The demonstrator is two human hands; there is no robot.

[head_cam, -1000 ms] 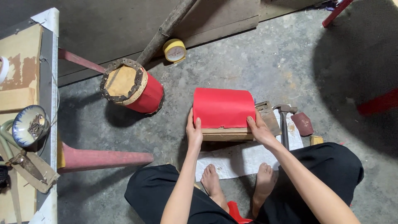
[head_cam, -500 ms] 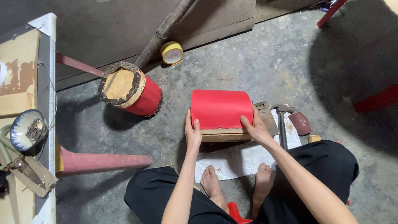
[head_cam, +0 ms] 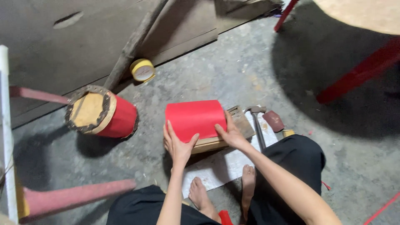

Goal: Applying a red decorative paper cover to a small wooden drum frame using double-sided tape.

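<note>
Red sheet (head_cam: 195,117) draped over wood block (head_cam: 221,139) on the floor. Left hand (head_cam: 178,143) and right hand (head_cam: 230,133) pressing its ends, fingers open. Best smoothed evenly, edges square, hammer (head_cam: 256,123) just beside.

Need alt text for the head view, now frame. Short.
Seen from above, a seated person's left hand and right hand press a curved red sheet over a wooden block on a concrete floor. A small red drum lies on its side to the left, yellow tape roll behind, a hammer to the right.
</note>
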